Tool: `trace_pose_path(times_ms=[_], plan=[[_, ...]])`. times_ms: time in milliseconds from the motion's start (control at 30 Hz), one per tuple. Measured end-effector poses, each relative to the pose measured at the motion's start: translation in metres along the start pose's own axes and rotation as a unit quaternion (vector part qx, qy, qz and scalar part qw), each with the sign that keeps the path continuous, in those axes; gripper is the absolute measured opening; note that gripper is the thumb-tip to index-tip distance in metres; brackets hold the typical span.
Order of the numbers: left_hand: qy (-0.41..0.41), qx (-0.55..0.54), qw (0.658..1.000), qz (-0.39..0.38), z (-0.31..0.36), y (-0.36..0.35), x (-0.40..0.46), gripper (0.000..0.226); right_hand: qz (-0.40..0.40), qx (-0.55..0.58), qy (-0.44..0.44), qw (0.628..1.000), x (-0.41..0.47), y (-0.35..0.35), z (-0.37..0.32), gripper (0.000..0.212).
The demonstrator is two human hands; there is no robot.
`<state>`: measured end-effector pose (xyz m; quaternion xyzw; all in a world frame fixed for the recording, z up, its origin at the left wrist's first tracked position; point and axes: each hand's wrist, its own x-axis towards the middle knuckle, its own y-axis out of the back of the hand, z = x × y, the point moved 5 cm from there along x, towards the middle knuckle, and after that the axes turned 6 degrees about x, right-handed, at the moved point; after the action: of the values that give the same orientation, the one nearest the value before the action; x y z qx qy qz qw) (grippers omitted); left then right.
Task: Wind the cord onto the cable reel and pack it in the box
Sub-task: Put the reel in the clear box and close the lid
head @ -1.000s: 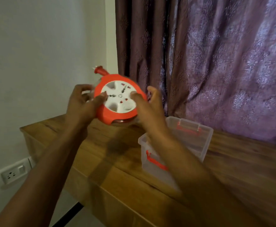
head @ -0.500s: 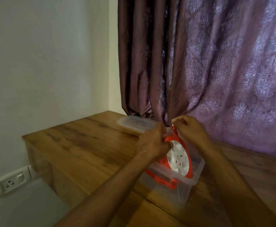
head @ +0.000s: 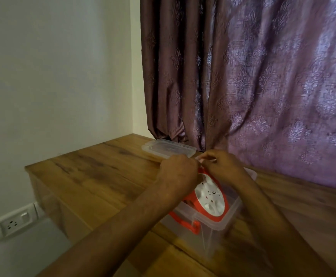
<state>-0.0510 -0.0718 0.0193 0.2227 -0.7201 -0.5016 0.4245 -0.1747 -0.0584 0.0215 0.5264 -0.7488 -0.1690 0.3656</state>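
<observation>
Holding the cable reel (head: 211, 200) tilted on edge in the clear box (head: 226, 221) on the wooden table (head: 103, 176), I grip its top with my left hand (head: 178, 174); my right hand (head: 222, 165) pinches there too. The lid (head: 168, 149) lies just behind.

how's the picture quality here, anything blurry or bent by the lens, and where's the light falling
Head view: dim, soft room light; the curtain catches a pale sheen on the right, darker folds on the left. The wide lens bows the table edge. Both forearms smear near the bottom edge; left hand, right hand and cable reel are only slightly soft.
</observation>
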Motion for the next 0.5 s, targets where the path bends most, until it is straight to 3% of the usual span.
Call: trace_pose_path(times_ms=[133, 267, 367, 500], plan=[[-0.056, 0.071, 0.996, -0.004, -0.002, -0.006, -0.001, 0.044, 0.003, -0.032, -0.002, 0.999, -0.001, 0.001, 0.002, 0.024], [-0.083, 0.005, 0.995, -0.059, -0.013, -0.014, -0.003, 0.046, 0.002, -0.071, -0.039, 0.997, 0.002, -0.001, 0.01, 0.018], [-0.096, -0.022, 0.982, -0.159, -0.015, -0.026, -0.001, 0.052, 0.083, -0.038, -0.035, 0.995, 0.002, 0.008, 0.009, 0.012], [-0.105, 0.015, 0.969, -0.222, -0.014, -0.039, 0.003, 0.071, 0.156, 0.044, -0.02, 0.987, -0.001, 0.018, 0.003, 0.027]])
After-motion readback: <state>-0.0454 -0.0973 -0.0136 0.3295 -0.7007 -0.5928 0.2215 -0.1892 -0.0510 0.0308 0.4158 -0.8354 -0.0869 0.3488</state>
